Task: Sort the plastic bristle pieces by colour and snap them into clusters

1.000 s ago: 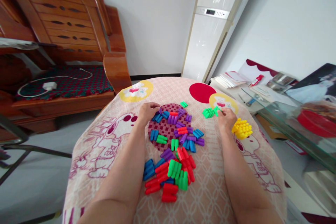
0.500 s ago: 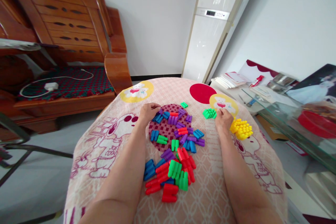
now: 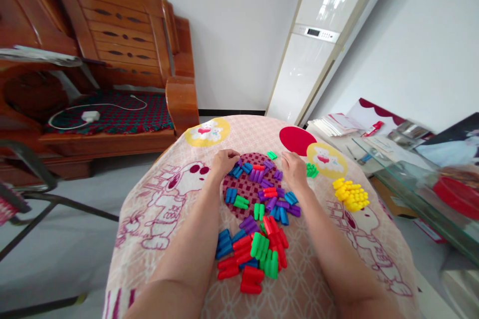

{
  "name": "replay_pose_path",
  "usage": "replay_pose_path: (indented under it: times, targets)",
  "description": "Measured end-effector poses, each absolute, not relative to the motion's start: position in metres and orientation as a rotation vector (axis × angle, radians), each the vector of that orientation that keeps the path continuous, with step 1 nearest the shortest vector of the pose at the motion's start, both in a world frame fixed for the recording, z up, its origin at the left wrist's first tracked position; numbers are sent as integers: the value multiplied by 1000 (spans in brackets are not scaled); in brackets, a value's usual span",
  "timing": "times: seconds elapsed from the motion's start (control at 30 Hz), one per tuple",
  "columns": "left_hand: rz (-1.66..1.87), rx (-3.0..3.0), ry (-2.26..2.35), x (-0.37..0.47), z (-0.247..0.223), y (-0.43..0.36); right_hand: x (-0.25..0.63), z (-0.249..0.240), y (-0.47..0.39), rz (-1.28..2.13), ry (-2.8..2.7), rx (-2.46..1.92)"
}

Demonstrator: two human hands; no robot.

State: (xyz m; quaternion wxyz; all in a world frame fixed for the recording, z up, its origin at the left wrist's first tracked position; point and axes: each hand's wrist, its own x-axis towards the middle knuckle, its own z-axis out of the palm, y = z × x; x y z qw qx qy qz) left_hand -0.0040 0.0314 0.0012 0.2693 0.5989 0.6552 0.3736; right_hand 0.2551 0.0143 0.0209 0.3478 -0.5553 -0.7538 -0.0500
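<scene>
At the far left rim of the maroon checkered circle, my left hand (image 3: 225, 161) has its fingers closed together beside a purple plastic building piece (image 3: 240, 163) and several blue pieces (image 3: 235, 172). Whether it grips anything is hidden. My right hand (image 3: 295, 168) is over the cloth at the circle's right, fingers stretched out and holding nothing I can see. A single green piece (image 3: 271, 155) lies just left of its fingertips. To its right stands a green cluster of pieces (image 3: 311, 170), and farther right a yellow cluster (image 3: 351, 194).
Mixed purple, blue, red and green pieces (image 3: 271, 193) lie scattered between my arms. Nearer to me is a heap of larger red pieces (image 3: 251, 279) with green and blue ones. A patterned cloth (image 3: 168, 279) covers the table. At right is a glass shelf (image 3: 407, 184); a wooden bench (image 3: 123, 45) stands back left.
My right hand has moved left, from the green cluster to near the single green piece. My left hand stays by the same pieces. The whole view has shifted slightly.
</scene>
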Motion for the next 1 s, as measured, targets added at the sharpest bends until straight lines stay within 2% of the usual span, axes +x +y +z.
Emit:
replay_pose_path:
  times: [0.13, 0.33, 0.73, 1.0]
  targets:
    - [998, 1631, 1752, -4, 2, 31, 229, 15, 51, -22, -2139, -1457]
    - [993, 1625, 1752, -6, 0, 32, 223, 12, 68, -19, -2302, -1707]
    - [931, 1660, 1822, -3, 4, 34, 311, 31, -7, 36, -1598, -1721]
    - [898, 1678, 1836, -4, 5, 32, 340, 23, -16, 25, -1358, -1726]
